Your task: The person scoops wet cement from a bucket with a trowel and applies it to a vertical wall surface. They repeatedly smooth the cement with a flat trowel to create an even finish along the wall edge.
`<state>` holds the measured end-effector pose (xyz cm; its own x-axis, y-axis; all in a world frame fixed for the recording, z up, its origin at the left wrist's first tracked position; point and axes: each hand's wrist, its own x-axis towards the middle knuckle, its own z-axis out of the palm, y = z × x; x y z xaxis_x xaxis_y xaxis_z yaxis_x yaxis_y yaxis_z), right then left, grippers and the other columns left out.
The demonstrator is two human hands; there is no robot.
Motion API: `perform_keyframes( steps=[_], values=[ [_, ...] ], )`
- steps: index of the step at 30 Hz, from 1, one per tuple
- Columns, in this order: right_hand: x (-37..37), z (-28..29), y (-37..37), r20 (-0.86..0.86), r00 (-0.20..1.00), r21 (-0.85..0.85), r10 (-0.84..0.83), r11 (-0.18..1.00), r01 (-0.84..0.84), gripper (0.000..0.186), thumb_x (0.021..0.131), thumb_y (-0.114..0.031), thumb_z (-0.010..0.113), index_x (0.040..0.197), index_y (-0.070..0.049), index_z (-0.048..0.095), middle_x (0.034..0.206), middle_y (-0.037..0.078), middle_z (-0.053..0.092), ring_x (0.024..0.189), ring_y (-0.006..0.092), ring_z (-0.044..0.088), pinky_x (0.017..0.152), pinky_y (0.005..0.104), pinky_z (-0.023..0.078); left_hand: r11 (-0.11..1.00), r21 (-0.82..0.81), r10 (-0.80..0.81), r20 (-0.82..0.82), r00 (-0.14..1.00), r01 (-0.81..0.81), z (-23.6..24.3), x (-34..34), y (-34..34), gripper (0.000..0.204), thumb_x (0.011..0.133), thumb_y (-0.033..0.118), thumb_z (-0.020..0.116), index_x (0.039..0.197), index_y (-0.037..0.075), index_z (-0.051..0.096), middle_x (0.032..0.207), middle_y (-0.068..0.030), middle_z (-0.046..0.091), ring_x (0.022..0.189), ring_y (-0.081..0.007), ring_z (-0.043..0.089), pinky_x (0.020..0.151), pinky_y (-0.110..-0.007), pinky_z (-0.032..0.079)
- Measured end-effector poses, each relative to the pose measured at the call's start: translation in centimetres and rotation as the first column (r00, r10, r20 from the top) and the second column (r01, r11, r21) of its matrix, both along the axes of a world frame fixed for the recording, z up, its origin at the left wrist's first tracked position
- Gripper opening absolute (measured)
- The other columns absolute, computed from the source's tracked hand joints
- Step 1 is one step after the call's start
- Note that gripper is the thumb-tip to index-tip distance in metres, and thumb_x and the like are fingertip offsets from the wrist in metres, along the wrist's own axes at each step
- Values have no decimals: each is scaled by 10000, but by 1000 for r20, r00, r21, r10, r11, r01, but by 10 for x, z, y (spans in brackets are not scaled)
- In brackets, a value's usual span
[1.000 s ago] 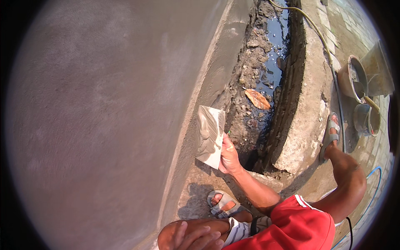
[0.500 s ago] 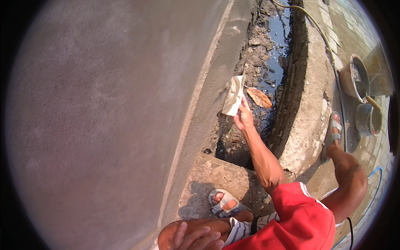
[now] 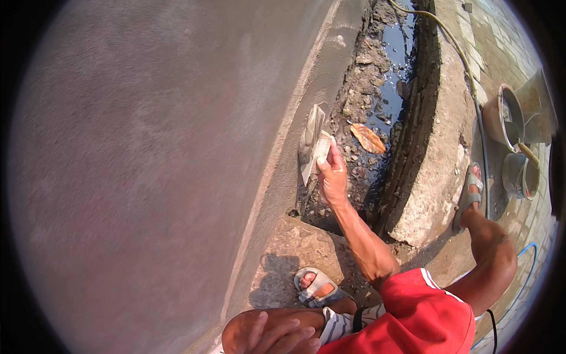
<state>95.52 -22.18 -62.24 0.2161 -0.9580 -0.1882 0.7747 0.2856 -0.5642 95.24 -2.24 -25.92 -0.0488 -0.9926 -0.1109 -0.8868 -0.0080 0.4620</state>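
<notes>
My right hand (image 3: 333,177) is shut on a flat plastering trowel (image 3: 311,144) smeared with grey mortar. Its blade lies against the smooth wet band (image 3: 306,88) at the foot of the large grey plastered wall (image 3: 147,165). My right arm stretches forward from the lower edge. My left hand (image 3: 274,336) rests on my bent knee at the bottom, fingers relaxed and holding nothing. My left foot in a sandal (image 3: 317,287) stands on a rough concrete slab (image 3: 295,248) below the trowel.
A rubble-filled ditch with dark water (image 3: 392,76) and a dry leaf (image 3: 368,138) runs along the wall. A concrete curb (image 3: 439,165) carries my right sandalled foot (image 3: 469,194). A hose (image 3: 466,71) and two buckets (image 3: 501,115) (image 3: 519,174) lie at the right.
My right hand carried the trowel away from me along the wall's foot, then drew it slightly back and turned the blade edge-on against the wet band. The left hand stayed on the knee.
</notes>
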Motion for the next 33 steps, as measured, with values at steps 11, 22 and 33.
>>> perform_keyframes(
  steps=[11, 22, 33],
  values=[
    [-18, 61, 96, 402, 862, -26, 309, 945, -326, 641, 909, -91, 615, 1453, -7, 285, 1427, 126, 423, 1275, 191, 452, 1066, 336, 362, 998, 54, 26, -71, 997, -23, -9, 0, 12, 345, 904, 340, 558, 1146, 116, 658, 1134, -85, 672, 1086, -300, 627, 1035, -555, 343],
    [-49, -71, 43, 367, 929, 348, 40, 921, -176, 584, 916, 36, 492, 1446, -131, 312, 1349, 60, 502, 1170, 204, 550, 987, 388, 476, 995, -98, -15, -52, 999, 10, -15, -4, 27, 351, 943, 320, 490, 1282, 282, 574, 1217, -65, 642, 1153, -283, 599, 1059, -562, 332],
    [9, -50, 43, -10, 1000, 181, -18, 983, 19, 705, 878, -17, 581, 1481, -18, 215, 1410, 129, 418, 1242, 207, 461, 998, 322, 421, 993, -114, -50, -65, 997, 43, -11, -1, 30, 381, 953, 280, 464, 1328, 268, 528, 1232, -63, 633, 1125, -321, 611, 1026, -565, 370]
  ],
)
